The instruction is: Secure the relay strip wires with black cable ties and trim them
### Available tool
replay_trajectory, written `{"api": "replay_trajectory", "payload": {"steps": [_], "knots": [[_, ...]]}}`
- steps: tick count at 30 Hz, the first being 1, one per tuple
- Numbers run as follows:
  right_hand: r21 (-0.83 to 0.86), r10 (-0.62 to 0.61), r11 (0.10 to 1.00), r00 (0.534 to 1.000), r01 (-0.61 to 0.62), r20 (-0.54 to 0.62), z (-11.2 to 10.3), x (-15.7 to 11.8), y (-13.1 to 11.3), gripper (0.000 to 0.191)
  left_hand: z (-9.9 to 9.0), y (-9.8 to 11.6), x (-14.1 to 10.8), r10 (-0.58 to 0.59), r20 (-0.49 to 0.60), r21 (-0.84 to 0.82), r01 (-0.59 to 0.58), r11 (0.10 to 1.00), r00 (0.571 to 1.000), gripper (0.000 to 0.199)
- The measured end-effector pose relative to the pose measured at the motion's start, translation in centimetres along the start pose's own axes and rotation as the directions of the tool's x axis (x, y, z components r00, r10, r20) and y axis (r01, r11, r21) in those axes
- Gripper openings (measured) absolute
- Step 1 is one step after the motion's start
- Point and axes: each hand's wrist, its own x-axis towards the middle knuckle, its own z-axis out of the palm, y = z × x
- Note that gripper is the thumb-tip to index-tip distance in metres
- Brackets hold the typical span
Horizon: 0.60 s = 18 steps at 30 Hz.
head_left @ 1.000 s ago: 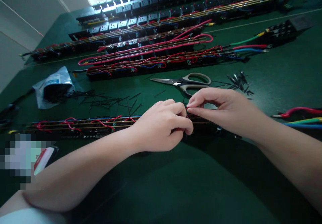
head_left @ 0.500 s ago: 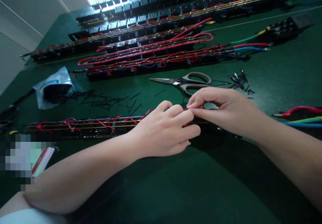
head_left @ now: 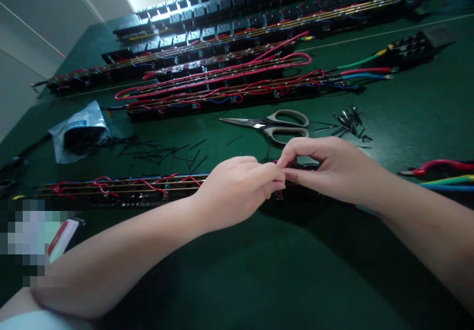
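Note:
My left hand point(head_left: 242, 186) is closed, its fingers curled over the near wired strip point(head_left: 129, 187), a long black assembly with brass-coloured rods and red and blue wires. My right hand point(head_left: 333, 172) pinches with thumb and index finger against the left fingertips. Whatever the two hands hold is hidden between the fingers. A thin dark strand point(head_left: 268, 153) sticks up just behind the left knuckles. Beyond the right hand lie scissors point(head_left: 264, 124), with grey and black handles and blades pointing left.
A plastic bag point(head_left: 79, 130) spills thin black cable ties point(head_left: 159, 153) on the green table point(head_left: 229, 270). Short black offcuts point(head_left: 351, 122) lie right of the scissors. More wired strips point(head_left: 222, 90) stretch across behind. Thick cables point(head_left: 444, 166) are at the right, a phone-like object point(head_left: 66, 236) at the left.
My left fingers, partly spread before, have curled in and closed. The right hand has shifted slightly down, still pinching beside the left fingertips.

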Motion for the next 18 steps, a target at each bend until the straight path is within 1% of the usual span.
{"api": "replay_trajectory", "payload": {"steps": [3, 5, 6, 8, 11, 13, 15, 18], "knots": [[0.011, 0.010, 1.000, 1.000, -0.010, -0.008, 0.0, -0.1, 0.0, 0.015, -0.2, 0.2, 0.1, -0.084, 0.027, -0.072, 0.085, 0.994, 0.996, 0.012], [0.021, 0.025, 0.999, 1.000, -0.025, -0.008, 0.0, -0.1, -0.1, 0.015, -0.3, 0.3, 0.1, -0.102, 0.034, -0.065, 0.104, 0.992, 0.994, 0.007], [0.025, 0.028, 0.999, 1.000, -0.028, -0.009, 0.0, -0.2, -0.1, 0.015, -0.2, 0.3, 0.1, -0.094, 0.039, -0.054, 0.096, 0.994, 0.995, 0.006], [0.028, 0.024, 0.999, 0.999, -0.023, -0.022, 0.0, -0.2, -0.1, 0.017, 0.0, 0.2, 0.0, -0.044, 0.034, -0.024, 0.045, 0.999, 0.998, 0.007], [0.034, 0.024, 0.999, 0.998, -0.022, -0.054, 0.1, -0.2, -0.1, 0.021, 0.5, 0.0, -0.3, 0.064, -0.028, 0.077, -0.062, 0.995, 0.998, 0.014], [0.039, 0.032, 0.999, 0.997, -0.029, -0.069, 0.2, -0.2, -0.1, 0.023, 0.8, -0.1, -0.4, 0.116, -0.054, 0.152, -0.107, 0.983, 0.992, 0.019], [0.039, 0.032, 0.999, 0.997, -0.029, -0.076, 0.2, -0.2, 0.0, 0.023, 0.9, -0.2, -0.5, 0.143, -0.055, 0.192, -0.130, 0.973, 0.988, 0.022], [0.031, 0.024, 0.999, 0.997, -0.022, -0.068, 0.2, -0.2, 0.0, 0.021, 0.9, -0.2, -0.5, 0.155, -0.045, 0.210, -0.142, 0.967, 0.987, 0.023]]}}
